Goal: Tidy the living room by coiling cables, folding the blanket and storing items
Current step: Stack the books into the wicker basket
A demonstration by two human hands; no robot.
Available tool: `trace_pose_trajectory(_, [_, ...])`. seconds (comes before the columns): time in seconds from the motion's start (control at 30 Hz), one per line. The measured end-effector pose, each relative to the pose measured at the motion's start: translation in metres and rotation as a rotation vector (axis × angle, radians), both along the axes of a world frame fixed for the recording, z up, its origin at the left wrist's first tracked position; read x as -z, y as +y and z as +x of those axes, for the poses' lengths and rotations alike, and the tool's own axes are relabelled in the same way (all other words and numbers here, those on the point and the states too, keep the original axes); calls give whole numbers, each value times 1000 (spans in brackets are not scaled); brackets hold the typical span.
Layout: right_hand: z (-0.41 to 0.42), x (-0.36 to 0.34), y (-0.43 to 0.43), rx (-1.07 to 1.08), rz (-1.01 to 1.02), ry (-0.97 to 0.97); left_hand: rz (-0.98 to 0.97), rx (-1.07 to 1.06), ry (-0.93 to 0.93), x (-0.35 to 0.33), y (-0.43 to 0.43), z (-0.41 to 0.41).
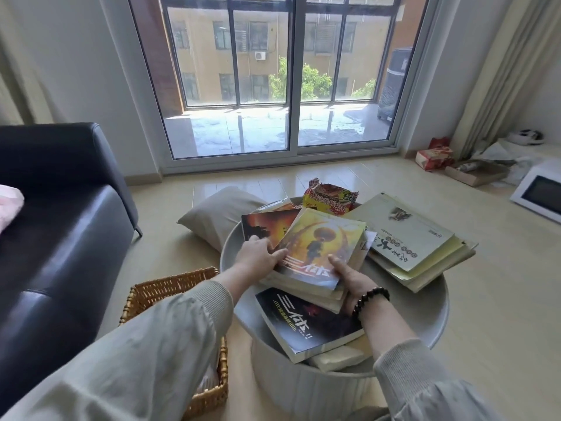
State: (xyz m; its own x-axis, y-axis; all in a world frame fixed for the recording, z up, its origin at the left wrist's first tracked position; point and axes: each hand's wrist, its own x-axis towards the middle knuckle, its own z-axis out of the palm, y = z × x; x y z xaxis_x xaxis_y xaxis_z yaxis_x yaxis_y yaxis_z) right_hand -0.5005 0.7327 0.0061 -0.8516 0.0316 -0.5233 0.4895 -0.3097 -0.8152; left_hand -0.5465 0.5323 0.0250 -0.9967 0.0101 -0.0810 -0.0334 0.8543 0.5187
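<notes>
We hold the yellow book [321,244] from both sides. The left hand [261,253] curls its fingers over the left edge. The right hand [352,276] lays its thumb on the cover near the right corner, with its fingers hidden below. Both grips are therefore closed on the book. We cannot tell whether the right grip also takes in the stack of books [312,294] beneath it. A two-sided hold keeps the book level and square to that stack, which suggests we are gathering loose books into one pile for storing.

The yellow book lies tilted on top of the stack at the middle of the round counter [437,302]. A black book [306,323] lies nearer to us, partly under the stack. A red book [267,221] shows at the far left, and a snack bag [331,197] stands at the far edge. A pile of pale workbooks [416,238] overhangs the rim on the right.

A wicker basket [170,287] stands on the floor [501,299] just left of the counter, within easy reach, and is the likely place for stored items. A grey pillow [215,214] lies on the floor beyond the counter. A dark sofa [60,223] fills the left side. A sliding glass door [273,86] spans the far wall. At the far right, red boxes [434,156] and a white microwave [540,192] sit at floor level.
</notes>
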Motion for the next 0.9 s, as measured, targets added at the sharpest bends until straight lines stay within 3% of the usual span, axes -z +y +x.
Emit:
trace_pose_trajectory(0.13, [-15,17,2,56,25,-37,175,-261,-22,9,-18,-18])
trace_pose_trajectory(0.23, [-20,18,1,83,26,-38,571,-414,-125,17,-27,-29])
trace_pose_trajectory(0.43, [-15,10,-4,75,51,-50,926,-479,-296,13,-19,-33])
trace_pose_trajectory(0.53, [-10,6,-5,81,42,-66,960,-475,-352,9,-11,-38])
trace_pose_trajectory(0.67, [-9,4,-3,76,11,-50,925,-568,-218,4,-13,-41])
trace_pose_trajectory(0.9, [-2,-6,1,34,-133,-48,824,-504,-117,4,-21,-41])
